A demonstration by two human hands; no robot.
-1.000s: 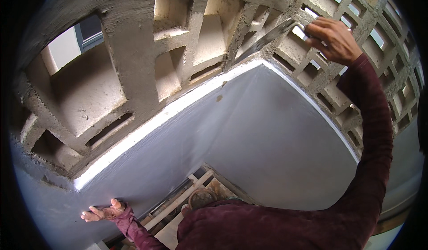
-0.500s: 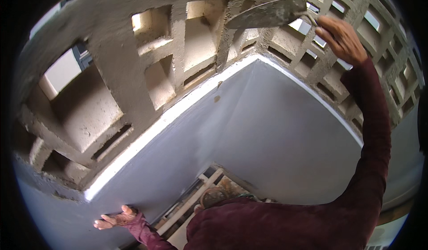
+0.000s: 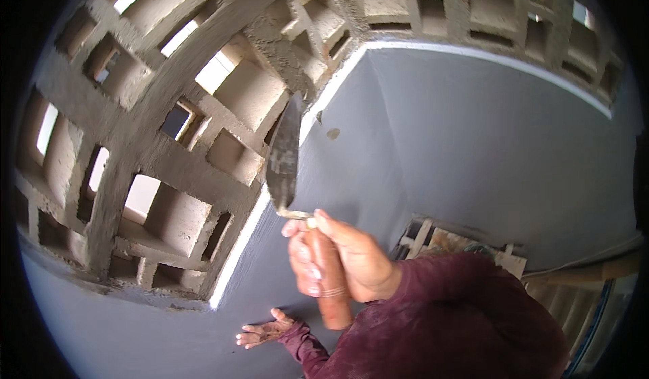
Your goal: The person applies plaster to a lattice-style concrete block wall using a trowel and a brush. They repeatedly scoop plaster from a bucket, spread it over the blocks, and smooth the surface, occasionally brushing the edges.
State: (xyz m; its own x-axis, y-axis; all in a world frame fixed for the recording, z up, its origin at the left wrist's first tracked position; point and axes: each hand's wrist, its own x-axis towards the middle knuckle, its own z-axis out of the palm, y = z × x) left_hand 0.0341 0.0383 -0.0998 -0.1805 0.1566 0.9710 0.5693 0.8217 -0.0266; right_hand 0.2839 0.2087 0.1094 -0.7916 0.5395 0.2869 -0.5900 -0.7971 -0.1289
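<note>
Right grip (image 3: 341,257) wrapped firmly round reddish-brown handle (image 3: 332,305) of trowel (image 3: 284,163); blade rises above grip, before edge of latticed concrete (image 3: 118,169). Left grip (image 3: 267,330) below right grip, fingers spread, empty, by grey wall (image 3: 473,142); contact unclear.

To the right of the right fingers (image 3: 303,261) lies a stained wooden frame (image 3: 443,240); farther right, a tan pole (image 3: 614,267) runs above pale slats (image 3: 560,308) and a blue strip (image 3: 595,323); up and to the right of those fingers spreads the right-hand grey wall (image 3: 487,136).
</note>
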